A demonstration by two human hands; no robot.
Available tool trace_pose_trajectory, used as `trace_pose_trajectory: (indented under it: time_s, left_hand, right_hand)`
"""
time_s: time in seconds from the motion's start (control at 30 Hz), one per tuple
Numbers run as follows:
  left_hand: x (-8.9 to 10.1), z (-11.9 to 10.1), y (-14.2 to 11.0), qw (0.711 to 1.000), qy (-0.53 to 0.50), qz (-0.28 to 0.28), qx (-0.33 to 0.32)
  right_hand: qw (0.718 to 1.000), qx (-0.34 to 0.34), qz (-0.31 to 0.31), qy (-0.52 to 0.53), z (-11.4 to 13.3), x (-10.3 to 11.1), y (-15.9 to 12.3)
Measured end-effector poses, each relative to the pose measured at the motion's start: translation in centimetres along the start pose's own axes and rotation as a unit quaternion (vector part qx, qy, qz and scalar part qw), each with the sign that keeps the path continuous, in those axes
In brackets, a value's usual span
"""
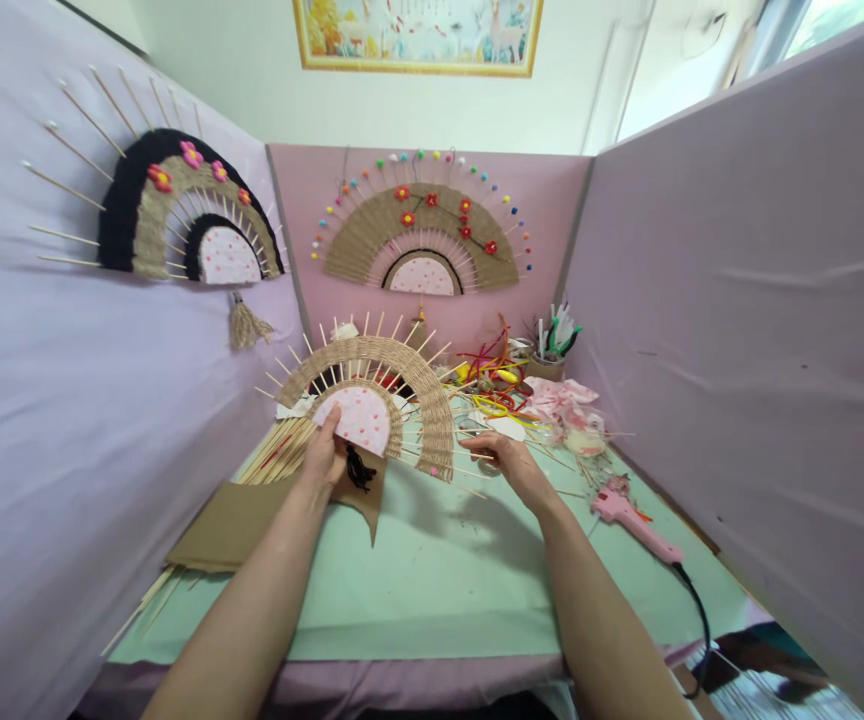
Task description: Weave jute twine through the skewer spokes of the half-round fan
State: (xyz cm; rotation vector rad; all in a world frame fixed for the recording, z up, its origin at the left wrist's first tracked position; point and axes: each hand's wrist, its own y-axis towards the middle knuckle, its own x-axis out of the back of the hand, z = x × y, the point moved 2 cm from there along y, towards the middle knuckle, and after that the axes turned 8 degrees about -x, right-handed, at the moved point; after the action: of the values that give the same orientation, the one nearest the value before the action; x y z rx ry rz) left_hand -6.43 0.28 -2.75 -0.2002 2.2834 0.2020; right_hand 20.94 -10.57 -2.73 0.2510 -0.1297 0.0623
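We note L hand (323,455) pinching fan (372,408) at its dotted half-round centre (358,424); coarse woven band (434,415), thin radiating sticks (438,354) extend twd. R hand (503,455). Latter part-curled nr. stick tips; we can't tell its grip. Pink glue gun (638,522) to its R.

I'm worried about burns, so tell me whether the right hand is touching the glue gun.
Apart. The head view shows green tabletop between the right hand and the glue gun.
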Motion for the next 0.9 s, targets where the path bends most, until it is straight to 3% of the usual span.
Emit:
trace_pose_trajectory:
  time_s: [0.2, 0.67, 0.9]
  left_hand:
    - [0.3, 0.0, 0.3, 1.0, 0.006, 0.002, -0.017]
    - [0.2, -0.3, 0.4, 0.997, 0.032, 0.014, -0.075]
    - [0.2, -0.4, 0.4, 0.994, 0.03, 0.013, -0.108]
  right_hand:
    - [0.999, -0.011, -0.008, -0.039, -0.3, 0.3, 0.1]
    - [0.974, 0.095, -0.076, -0.194, 0.9, 0.1, 0.2]
    - [0.955, 0.141, -0.155, -0.208, 1.1, 0.2, 0.0]
